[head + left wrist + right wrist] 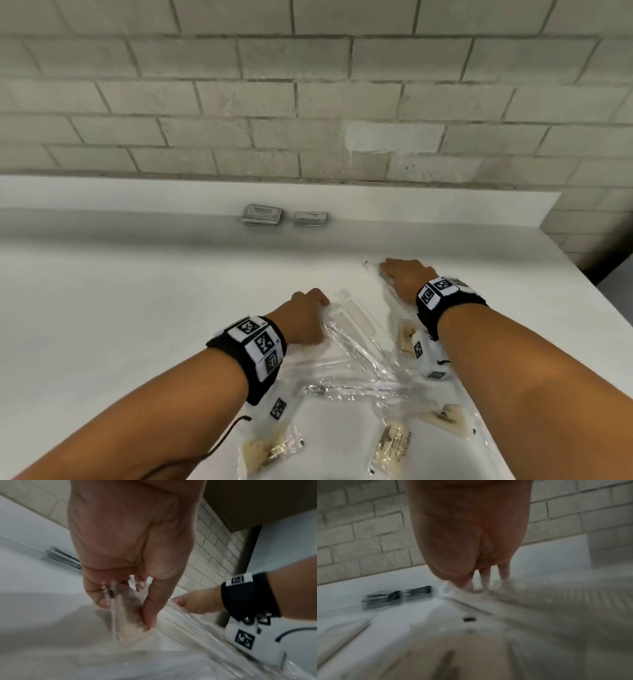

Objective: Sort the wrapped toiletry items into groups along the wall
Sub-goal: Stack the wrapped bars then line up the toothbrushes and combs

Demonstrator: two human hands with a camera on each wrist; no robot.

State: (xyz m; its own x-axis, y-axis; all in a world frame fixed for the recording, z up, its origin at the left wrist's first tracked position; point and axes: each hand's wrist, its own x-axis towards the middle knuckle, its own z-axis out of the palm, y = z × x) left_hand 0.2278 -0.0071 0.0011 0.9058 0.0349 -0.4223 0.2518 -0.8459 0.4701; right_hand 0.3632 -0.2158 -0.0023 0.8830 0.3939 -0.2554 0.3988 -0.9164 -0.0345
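My left hand [306, 317] reaches into a loose heap of clear-wrapped items on the white table [120, 308]. In the left wrist view its thumb and fingers [150, 615] pinch a clear packet with a cream item [130, 620] inside. My right hand [402, 279] sits further back and to the right, its fingertips [485, 577] and thumb down on the bunched end of a long clear wrapper [539, 599] with a ribbed pattern. Two stacks of grey packets [262, 214] [311, 218] stand side by side at the wall.
Long clear wrappers [356, 320] cross between my hands. Several cream packets [270, 452] [392, 445] [445, 416] lie near the front edge. A brick wall [308, 102] backs the table, whose right edge [589, 284] runs close to my right arm.
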